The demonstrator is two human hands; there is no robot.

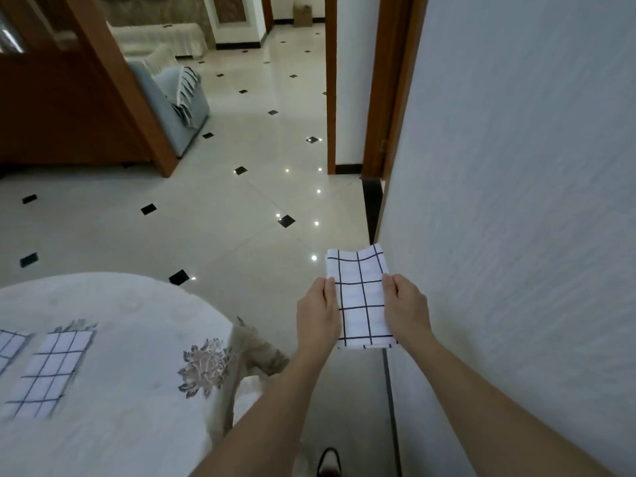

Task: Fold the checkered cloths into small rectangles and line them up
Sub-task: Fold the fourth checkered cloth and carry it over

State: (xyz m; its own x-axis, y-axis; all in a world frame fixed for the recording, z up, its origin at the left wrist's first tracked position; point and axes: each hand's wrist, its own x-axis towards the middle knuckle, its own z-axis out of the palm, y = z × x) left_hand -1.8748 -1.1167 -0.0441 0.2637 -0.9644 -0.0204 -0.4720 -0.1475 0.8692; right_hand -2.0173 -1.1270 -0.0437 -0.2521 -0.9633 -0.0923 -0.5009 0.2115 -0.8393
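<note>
A white cloth with a black grid (pixel 359 297), folded into a narrow rectangle, hangs in the air over the floor beside the wall. My left hand (pixel 318 315) grips its left edge and my right hand (pixel 406 309) grips its right edge. On the round table (pixel 144 304) at the lower left lies a folded checkered cloth (pixel 50 370). Part of another folded checkered cloth (pixel 8 346) shows at the frame's left edge beside it.
The table carries a white cover with an embroidered flower (pixel 204 366). A white wall (pixel 516 235) runs close along the right. Glossy tiled floor (pixel 223 218) stretches ahead to a grey sofa (pixel 175 105) and wooden door frames. A shoe (pixel 328 463) shows at the bottom.
</note>
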